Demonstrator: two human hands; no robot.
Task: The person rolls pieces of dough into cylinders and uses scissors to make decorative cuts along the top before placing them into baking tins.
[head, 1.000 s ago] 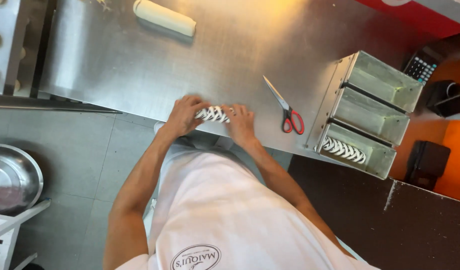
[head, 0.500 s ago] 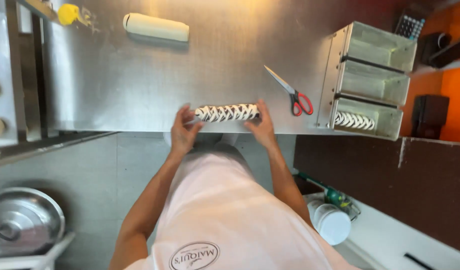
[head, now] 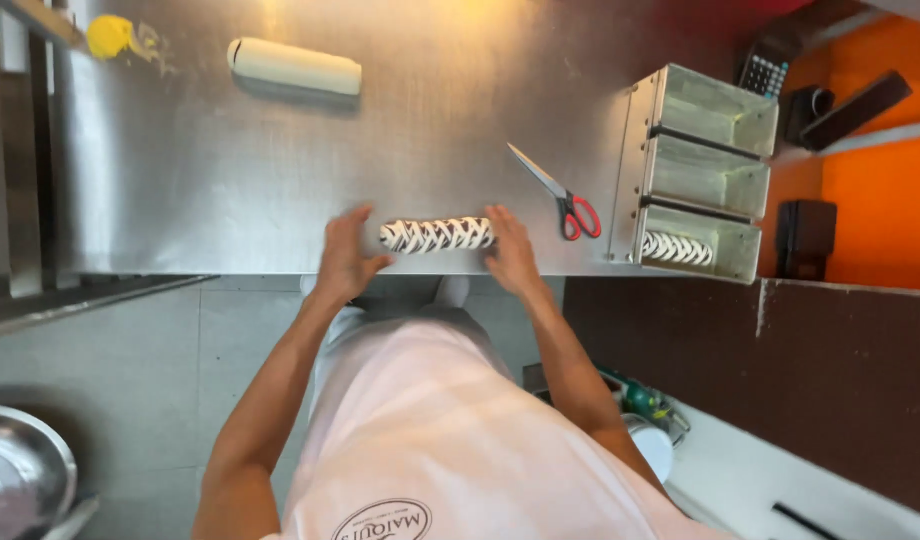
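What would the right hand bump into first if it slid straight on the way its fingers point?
Probably nothing soon. The right hand points away across the table, past the striped roll on its left and the scissors on its right. That strip looks bare, though the scissors' tip lies close.

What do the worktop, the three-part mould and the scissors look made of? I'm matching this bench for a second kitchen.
The worktop looks like brushed stainless steel: grey, with fine scratches and a soft glare. The three-part mould seems to be thin, dull sheet metal with folded edges, possibly aluminium or tinned steel. The scissors have bright metal blades and red handles, probably plastic.
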